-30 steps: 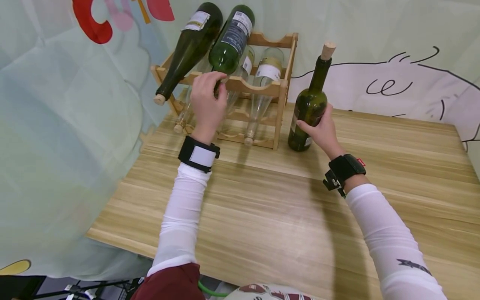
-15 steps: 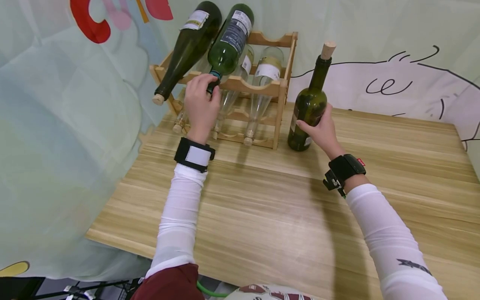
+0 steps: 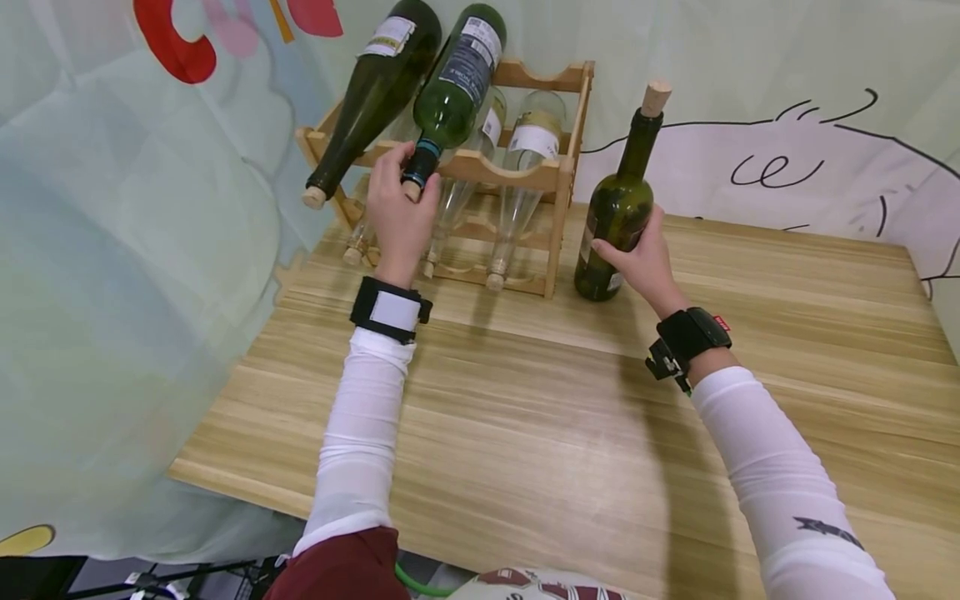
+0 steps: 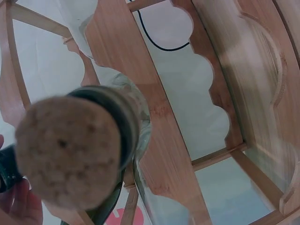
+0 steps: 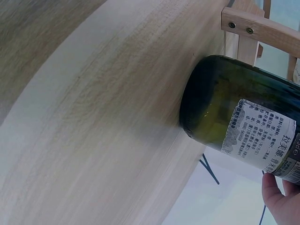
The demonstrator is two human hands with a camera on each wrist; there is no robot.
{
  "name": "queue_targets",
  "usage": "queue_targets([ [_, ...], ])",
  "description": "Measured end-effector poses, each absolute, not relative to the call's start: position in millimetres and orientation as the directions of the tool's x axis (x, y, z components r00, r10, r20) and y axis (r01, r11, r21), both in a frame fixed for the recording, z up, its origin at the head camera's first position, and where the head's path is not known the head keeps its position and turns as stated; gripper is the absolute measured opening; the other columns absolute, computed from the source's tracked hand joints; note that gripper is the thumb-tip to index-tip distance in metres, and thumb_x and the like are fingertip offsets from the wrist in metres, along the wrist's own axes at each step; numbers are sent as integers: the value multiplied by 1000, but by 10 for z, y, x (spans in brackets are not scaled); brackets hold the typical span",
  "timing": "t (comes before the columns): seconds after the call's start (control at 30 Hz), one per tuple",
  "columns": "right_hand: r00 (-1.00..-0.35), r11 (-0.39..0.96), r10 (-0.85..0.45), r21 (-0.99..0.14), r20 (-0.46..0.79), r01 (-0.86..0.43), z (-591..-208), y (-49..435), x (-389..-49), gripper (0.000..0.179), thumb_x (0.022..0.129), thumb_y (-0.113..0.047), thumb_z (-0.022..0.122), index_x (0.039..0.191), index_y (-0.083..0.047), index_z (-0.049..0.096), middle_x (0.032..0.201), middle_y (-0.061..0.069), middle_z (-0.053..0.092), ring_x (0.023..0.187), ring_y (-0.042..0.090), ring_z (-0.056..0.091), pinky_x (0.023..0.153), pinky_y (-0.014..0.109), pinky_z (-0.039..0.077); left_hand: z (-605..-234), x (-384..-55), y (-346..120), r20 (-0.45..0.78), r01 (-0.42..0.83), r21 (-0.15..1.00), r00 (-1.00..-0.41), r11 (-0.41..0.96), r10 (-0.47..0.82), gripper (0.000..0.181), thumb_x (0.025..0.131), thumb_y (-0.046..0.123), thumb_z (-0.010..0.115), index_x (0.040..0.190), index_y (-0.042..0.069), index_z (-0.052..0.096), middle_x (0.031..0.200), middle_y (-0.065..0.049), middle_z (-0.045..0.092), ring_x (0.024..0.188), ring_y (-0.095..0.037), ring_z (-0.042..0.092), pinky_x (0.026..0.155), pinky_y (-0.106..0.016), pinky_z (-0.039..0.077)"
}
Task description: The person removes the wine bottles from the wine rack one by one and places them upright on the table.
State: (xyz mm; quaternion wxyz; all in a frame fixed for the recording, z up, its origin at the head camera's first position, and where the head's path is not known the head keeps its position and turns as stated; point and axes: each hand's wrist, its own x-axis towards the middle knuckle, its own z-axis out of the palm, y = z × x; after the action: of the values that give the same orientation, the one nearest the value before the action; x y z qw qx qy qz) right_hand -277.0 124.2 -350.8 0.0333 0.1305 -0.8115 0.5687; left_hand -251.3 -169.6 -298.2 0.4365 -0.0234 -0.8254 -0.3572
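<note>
I see the upright bottle as glossy dark-green glass, its label matt paper with a ragged, torn edge. The cork close to my left wrist camera looks dry, matt and pitted (almost like bread crust). The rack is smooth wood with shiny metal screws; the tabletop shows wood grain under a soft sheen. The backdrop looks like creased cloth.

A corked, blue-labelled green wine bottle is lying neck-forward across the top of the wooden rack; a corked olive-green wine bottle is standing upright on the desk
</note>
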Motion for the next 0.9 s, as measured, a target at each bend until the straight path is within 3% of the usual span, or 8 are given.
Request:
queue_targets([
  [0.5, -966, 312, -173, -919, 193, -240, -3480, 1209, -2773, 77, 76, -17, 66, 133, -7, 13, 132, 19, 35, 122, 29, 37, 101, 43, 31, -2998, -2513, -1727, 734, 364, 593, -611, 718, -296, 30, 81, 19, 63, 106, 3, 60, 116, -11, 55, 111, -21, 49, 95, -27, 38],
  [0.9, -971, 360, -225, -919, 81, -160, -3550, 1338, -2889, 87, 75, -27, 68, 136, -17, 7, 137, 13, 28, 126, 26, 31, 104, 45, 26, -3041, -2544, -1714, 755, 366, 580, -578, 728, -311, 29, 80, 19, 63, 105, 4, 62, 111, -11, 57, 106, -22, 53, 91, -29, 40],
])
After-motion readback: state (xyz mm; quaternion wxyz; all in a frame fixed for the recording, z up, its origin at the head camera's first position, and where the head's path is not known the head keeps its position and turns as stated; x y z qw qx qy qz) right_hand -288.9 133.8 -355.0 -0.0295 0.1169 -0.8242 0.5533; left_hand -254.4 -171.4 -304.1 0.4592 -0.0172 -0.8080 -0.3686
